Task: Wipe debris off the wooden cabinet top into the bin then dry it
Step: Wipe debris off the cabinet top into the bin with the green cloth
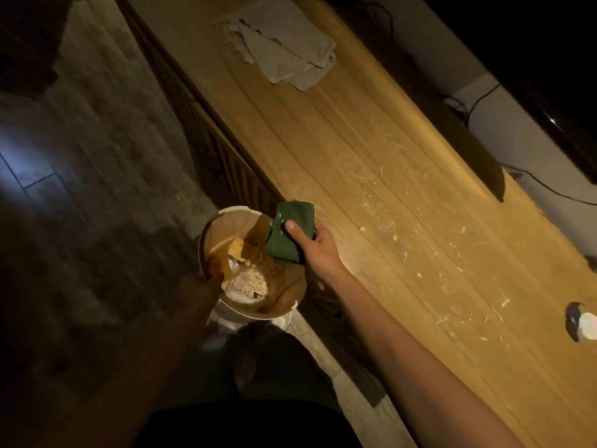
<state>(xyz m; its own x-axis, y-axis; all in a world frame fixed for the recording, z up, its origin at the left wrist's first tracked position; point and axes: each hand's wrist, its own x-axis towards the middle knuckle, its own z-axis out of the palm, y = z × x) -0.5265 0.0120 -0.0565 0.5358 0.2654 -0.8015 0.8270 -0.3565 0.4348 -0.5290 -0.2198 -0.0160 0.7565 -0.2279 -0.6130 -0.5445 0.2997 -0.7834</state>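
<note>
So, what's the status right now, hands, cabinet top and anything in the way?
Right hand grips folded green cloth over bin. Left hand holds round paper-lined bin. Wooden cabinet top: pale crumbs remain. Grey towel far end.

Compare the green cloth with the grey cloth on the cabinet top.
The green cloth is dark, folded small and gripped in the right hand over the bin; the grey cloth is pale, larger and lies loosely rumpled, untouched, at the far end of the wooden cabinet top. The green one has pale specks on it; the grey shows none. Both are soft wiping cloths.
</note>
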